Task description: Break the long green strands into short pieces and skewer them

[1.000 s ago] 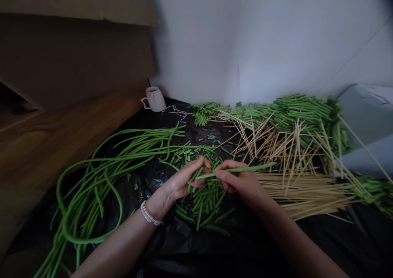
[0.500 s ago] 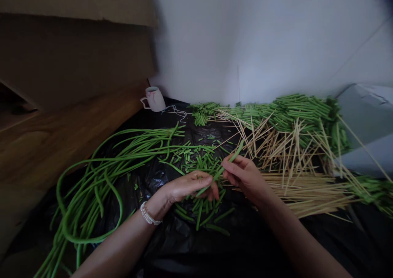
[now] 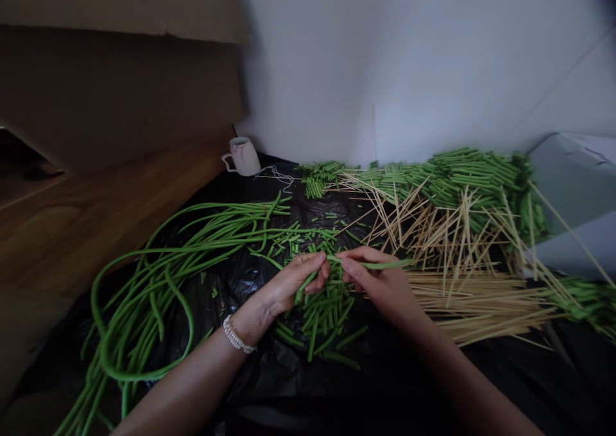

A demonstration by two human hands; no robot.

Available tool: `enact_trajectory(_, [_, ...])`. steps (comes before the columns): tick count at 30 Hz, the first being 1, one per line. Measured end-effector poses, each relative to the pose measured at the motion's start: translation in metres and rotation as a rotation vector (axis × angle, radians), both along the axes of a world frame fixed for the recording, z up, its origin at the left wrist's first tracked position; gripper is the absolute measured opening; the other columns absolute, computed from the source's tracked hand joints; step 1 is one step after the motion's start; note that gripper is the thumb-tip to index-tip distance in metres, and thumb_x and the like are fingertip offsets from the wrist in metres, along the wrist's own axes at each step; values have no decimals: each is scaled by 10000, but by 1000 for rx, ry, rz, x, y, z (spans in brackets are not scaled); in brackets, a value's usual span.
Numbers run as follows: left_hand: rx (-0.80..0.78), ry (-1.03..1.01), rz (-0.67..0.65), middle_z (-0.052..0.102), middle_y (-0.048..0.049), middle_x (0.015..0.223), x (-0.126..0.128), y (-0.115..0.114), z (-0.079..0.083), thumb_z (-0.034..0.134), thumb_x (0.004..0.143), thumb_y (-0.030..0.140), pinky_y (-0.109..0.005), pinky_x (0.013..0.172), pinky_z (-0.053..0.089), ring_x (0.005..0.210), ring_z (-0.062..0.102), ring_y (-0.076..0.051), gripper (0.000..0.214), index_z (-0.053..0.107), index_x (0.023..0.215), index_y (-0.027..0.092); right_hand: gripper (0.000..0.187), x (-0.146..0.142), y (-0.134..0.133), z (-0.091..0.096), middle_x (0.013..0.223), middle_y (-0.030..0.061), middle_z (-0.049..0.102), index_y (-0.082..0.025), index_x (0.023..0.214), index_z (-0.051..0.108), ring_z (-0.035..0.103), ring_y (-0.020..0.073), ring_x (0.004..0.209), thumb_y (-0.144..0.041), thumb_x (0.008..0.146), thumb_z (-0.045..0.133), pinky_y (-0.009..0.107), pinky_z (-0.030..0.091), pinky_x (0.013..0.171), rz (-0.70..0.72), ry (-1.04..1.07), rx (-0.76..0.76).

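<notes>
In the head view, my left hand (image 3: pixel 299 279) is closed, thumb and fingers pinching a green long bean piece that juts below the fingers. My right hand (image 3: pixel 373 275) pinches a length of long bean (image 3: pixel 389 265) close beside it, its free end pointing right. The two fingertips nearly meet, with a bit of green between them; whether it is one bent piece or two I cannot tell. Below the hands lies a pile of cut bean pieces (image 3: pixel 327 311). Long uncut beans (image 3: pixel 144 295) lie in a tangled heap to the left of my left forearm.
Bare wooden skewers (image 3: pixel 481 301) lie right of my right hand. Behind them, skewers carry stacked bean pieces (image 3: pixel 466 173) along the pale wall (image 3: pixel 409 57). A white mug (image 3: pixel 244 156) stands at the back left, near a cardboard box (image 3: pixel 120 89). Black plastic sheeting (image 3: pixel 269 391) covers the surface.
My hands have come closer together. The bean in my right hand has swung from pointing up and away to lying nearly level toward the right. My left fingers have closed more.
</notes>
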State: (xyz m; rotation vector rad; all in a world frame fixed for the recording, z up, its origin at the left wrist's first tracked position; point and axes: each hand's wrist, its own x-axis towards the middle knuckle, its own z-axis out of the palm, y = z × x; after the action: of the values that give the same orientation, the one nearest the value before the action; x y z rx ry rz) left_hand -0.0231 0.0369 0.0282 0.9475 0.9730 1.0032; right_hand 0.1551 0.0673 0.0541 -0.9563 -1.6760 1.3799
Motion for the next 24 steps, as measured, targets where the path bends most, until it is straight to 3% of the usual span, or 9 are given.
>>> enact_trajectory(3, [-18,-48,87,446,36,473,1,2,-6,553,843,531,-196,441,267,412,303,-58,440,571,627,148,199,-7,-10,-3,795,31,726,-218,981,715,638,152,616,-320,839,620,282,509,583,-6,-7,111])
enact_trajectory(7, [-40,-115,181,402,57,424,2,6,-15,558,853,524,-180,457,316,394,305,-49,429,613,679,136,299,-17,-21,-25,1046,60,729,-241,1173,656,694,182,788,-285,893,558,321,544,752,23,-39,313])
enact_trajectory(9, [-62,-141,229,523,25,517,2,7,-17,587,838,516,-172,442,314,401,328,-37,405,661,776,122,332,-21,-25,-38,1060,73,726,-227,1224,626,689,207,914,-238,907,529,340,524,835,102,-112,447])
enact_trajectory(12, [-105,-205,270,628,-26,706,1,8,-15,640,807,491,-161,405,280,410,345,-15,386,680,834,107,358,-22,-26,-45,1076,107,718,-188,1249,604,680,232,957,-214,901,522,362,514,843,111,-180,560])
enact_trajectory(15, [-126,-268,298,586,4,668,-3,10,-12,660,801,458,-151,394,264,401,325,-7,349,671,833,110,280,-18,-24,-33,983,81,734,-193,1143,655,686,201,872,-238,893,536,332,520,802,138,-100,442])
enact_trajectory(18, [-102,-280,294,531,37,626,-8,11,-10,633,832,437,-154,389,245,398,301,-13,331,663,964,135,201,-12,-18,-14,647,-2,660,-195,924,681,593,118,539,-325,904,529,238,479,542,237,-59,93])
enact_trajectory(21, [-69,-217,157,522,35,632,-8,9,-7,625,837,448,-161,399,232,421,315,-20,358,650,1015,139,181,-8,-12,-5,591,-37,610,-190,861,598,483,75,428,-368,877,568,193,378,423,274,34,-142])
enact_trajectory(24, [-75,-133,-7,513,28,622,-5,4,-6,685,770,489,-166,406,215,455,359,-28,387,641,883,122,188,-7,-8,-7,526,-68,562,-197,832,540,434,59,413,-370,849,610,173,330,413,238,49,-184])
